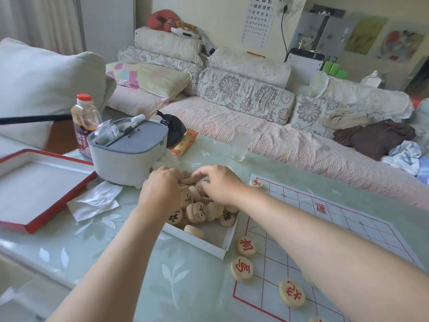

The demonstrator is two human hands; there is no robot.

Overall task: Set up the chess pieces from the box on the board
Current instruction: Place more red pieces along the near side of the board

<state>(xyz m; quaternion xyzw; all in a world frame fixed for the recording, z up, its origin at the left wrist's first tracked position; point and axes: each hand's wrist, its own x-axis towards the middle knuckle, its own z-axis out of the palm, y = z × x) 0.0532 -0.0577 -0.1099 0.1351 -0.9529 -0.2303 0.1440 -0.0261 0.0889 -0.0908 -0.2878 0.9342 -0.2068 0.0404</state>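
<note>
A white box (204, 246) on the table holds a heap of round wooden chess pieces (202, 211) with black characters. Both hands reach into its far end. My left hand (161, 189) curls its fingers down among the pieces; what it holds is hidden. My right hand (219, 183) pinches at a piece on top of the heap. To the right lies the white board (325, 231) with red lines. Three red-lettered pieces (246, 246) (242, 268) (292, 292) stand along its near left edge, and another red piece (255, 183) sits at its far left corner.
The red-edged box lid (34, 189) lies at the left beside crumpled tissue (95, 201). A grey-white appliance (130, 152), a bottle (84, 122) and a snack packet (183, 142) stand behind the box. An empty glass (241, 142) stands near the sofa (255, 117).
</note>
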